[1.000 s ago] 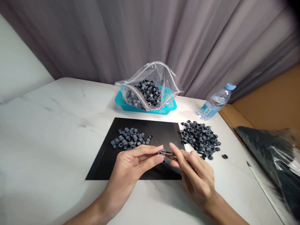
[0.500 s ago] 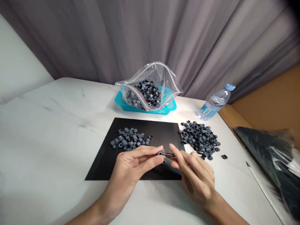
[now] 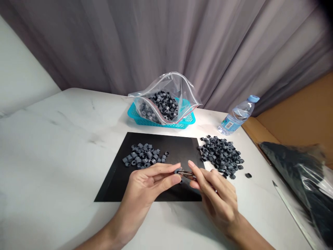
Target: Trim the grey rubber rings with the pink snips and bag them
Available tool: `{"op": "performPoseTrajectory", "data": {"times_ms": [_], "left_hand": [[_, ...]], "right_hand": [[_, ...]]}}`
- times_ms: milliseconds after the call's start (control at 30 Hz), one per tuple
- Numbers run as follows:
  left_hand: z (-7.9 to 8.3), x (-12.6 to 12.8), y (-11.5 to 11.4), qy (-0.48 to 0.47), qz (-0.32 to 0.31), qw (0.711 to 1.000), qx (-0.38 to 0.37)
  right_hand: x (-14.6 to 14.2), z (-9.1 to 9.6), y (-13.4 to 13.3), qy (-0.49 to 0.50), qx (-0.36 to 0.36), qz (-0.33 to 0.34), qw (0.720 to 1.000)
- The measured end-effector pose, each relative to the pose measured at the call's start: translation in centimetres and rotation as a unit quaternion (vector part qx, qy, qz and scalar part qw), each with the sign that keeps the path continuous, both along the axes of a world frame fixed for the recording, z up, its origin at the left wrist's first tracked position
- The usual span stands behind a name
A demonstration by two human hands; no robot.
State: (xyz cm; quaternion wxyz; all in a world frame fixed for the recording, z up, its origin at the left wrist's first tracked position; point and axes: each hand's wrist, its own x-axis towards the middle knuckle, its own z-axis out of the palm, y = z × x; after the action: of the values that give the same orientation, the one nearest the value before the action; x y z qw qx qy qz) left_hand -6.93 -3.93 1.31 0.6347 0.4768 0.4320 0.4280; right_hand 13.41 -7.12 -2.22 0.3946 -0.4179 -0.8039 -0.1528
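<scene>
Between the thumb and fingertips of my left hand [image 3: 148, 182], a small grey plastic cap-like ring [image 3: 177, 171] is pinched. My right hand [image 3: 220, 191] grips a slim metal tool [image 3: 187, 174] with two pointed jaws; its handle is mostly hidden by the fingers, so I cannot tell whether it is tweezers or small scissors. The tool's tips meet the ring. Both hands are above a black mat [image 3: 111, 184]. On the mat, behind my left hand, lies a pile of grey rings [image 3: 145, 155]. A small dark piece [image 3: 181, 182] shows below the fingertips.
A larger heap of grey rings [image 3: 222, 154] spreads beside the mat's right edge. Behind the mat, a turquoise basket [image 3: 191, 119] holds an open zip bag [image 3: 179, 81] of rings. A water bottle [image 3: 238, 116] stands at right, near a dark plastic bag [image 3: 293, 173] and a pale strip [image 3: 291, 211].
The metal tool has turned slightly at the ring, and its two jaws show more clearly. Both hands stay nearly in place. The whole view has shifted a little.
</scene>
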Motion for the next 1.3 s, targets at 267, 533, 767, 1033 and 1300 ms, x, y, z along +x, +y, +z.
{"op": "performPoseTrajectory", "data": {"times_ms": [267, 533, 767, 1033, 1300], "left_hand": [[0.2, 0.1, 0.1, -0.006, 0.003, 1.0, 0.007], [0.0, 0.3, 0.0, -0.01, -0.005, 1.0, -0.006], [4.7, -1.5, 3.5, 0.262, 0.055, 0.8, 0.538], [11.4, 1.0, 8.9, 0.544, 0.106, 0.51, 0.658], [2.4, 0.1, 2.0, 0.481, -0.154, 0.669, 0.546]], "right_hand": [[-0.1, -0.2, 0.0, 0.018, 0.001, 0.012, 1.0], [1.7, -0.9, 1.8, 0.076, -0.056, -0.076, 0.993], [1.9, -2.3, 3.4, -0.052, -0.1, -0.158, 0.981], [1.6, -2.4, 3.8, -0.083, -0.092, -0.173, 0.977], [2.5, -1.7, 3.4, -0.016, -0.129, -0.165, 0.978]]}}
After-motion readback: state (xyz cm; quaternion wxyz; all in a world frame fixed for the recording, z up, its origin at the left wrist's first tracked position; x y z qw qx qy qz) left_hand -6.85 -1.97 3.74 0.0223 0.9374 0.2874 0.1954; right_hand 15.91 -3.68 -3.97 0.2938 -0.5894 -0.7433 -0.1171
